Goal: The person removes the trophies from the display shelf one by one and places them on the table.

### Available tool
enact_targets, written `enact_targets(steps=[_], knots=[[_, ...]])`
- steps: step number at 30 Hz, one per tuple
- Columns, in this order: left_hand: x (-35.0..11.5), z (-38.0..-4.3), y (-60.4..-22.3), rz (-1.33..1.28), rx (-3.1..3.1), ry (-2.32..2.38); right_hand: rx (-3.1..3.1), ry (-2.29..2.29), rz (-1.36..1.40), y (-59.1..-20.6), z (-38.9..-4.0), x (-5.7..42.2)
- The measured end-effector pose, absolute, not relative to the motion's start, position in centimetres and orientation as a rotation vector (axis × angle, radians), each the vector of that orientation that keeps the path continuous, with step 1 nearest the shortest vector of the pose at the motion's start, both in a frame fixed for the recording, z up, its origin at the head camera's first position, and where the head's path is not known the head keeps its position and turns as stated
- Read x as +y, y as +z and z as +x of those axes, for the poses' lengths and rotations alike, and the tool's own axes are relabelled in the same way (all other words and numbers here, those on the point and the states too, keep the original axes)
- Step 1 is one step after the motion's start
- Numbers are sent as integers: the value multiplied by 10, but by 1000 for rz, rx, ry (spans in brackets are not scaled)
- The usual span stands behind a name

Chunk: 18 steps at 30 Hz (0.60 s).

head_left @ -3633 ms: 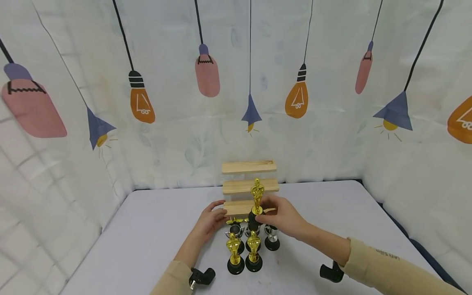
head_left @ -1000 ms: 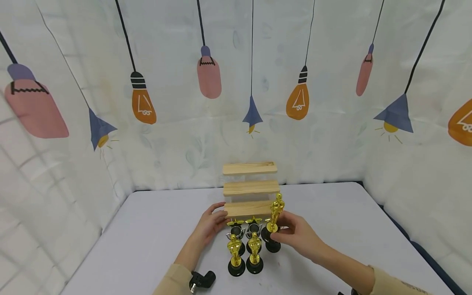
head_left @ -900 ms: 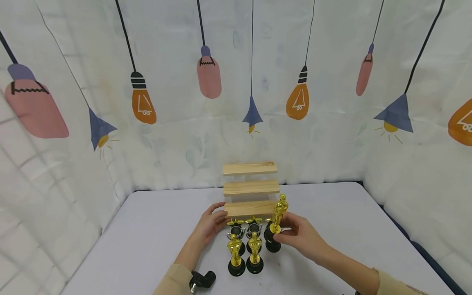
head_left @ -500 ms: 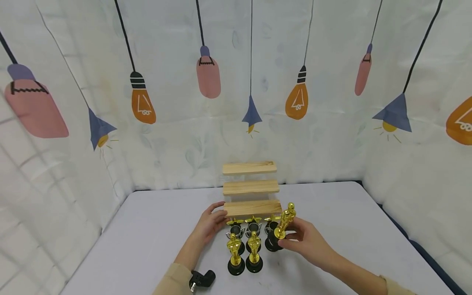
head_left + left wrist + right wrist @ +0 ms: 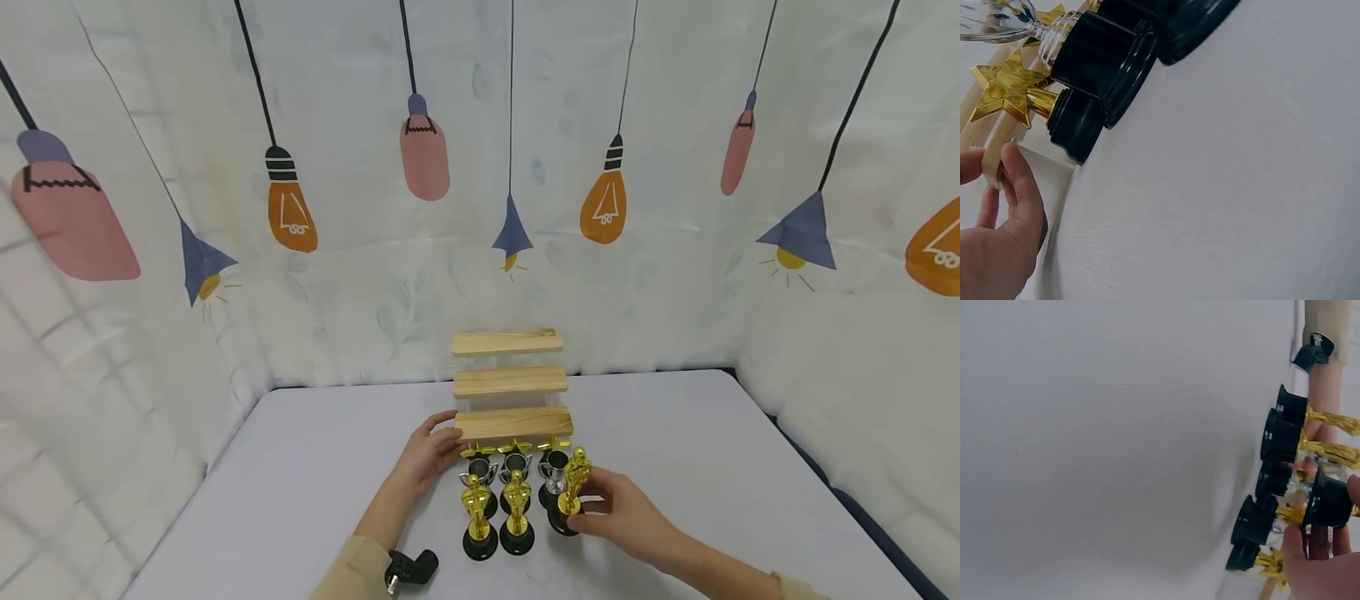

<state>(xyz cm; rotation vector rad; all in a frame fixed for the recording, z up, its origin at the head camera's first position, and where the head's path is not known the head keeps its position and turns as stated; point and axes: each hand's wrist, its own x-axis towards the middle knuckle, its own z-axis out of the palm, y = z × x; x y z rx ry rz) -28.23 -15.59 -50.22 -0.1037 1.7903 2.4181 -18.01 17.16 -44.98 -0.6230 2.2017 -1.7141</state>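
My right hand (image 5: 630,512) grips a gold figurine trophy (image 5: 576,477) by its round black base, at the right end of a front row. In the right wrist view that base (image 5: 1330,501) sits between thumb and fingers, above the tabletop. Two matching figurine trophies (image 5: 477,504) (image 5: 517,504) stand to its left. Behind them is a row of silver cup trophies (image 5: 556,468), then gold star trophies (image 5: 1010,89). My left hand (image 5: 429,454) pinches the left end of the lowest board of a three-tier wooden shelf (image 5: 513,424), between thumb and fingers in the left wrist view.
The shelf's middle board (image 5: 510,381) and top board (image 5: 506,342) rise behind, near the wall curtain (image 5: 337,317) printed with lamps. A white cloth covers the table (image 5: 337,467). A black wrist device (image 5: 412,567) is on the left forearm.
My right hand has carried the figurine trophy from in front of the shelf rightward, then down and toward me, past the right silver cup into the front row. My left hand stays on the shelf.
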Motion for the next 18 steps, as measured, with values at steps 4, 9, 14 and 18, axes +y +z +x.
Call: enact_targets(steps=[4, 9, 14, 18], knots=[[-156, -283, -502, -108, 1784, 2421, 2145, -1720, -572, -460, -183, 170], [-156, -282, -503, -104, 1794, 2416, 2130, -1682, -516, -468, -184, 167], [-156, -283, -503, -86, 1798, 2412, 2161, -1672, -529, -474, -183, 166], [-157, -283, -503, -97, 1796, 2409, 2198, -1641, -533, -481, -184, 164]])
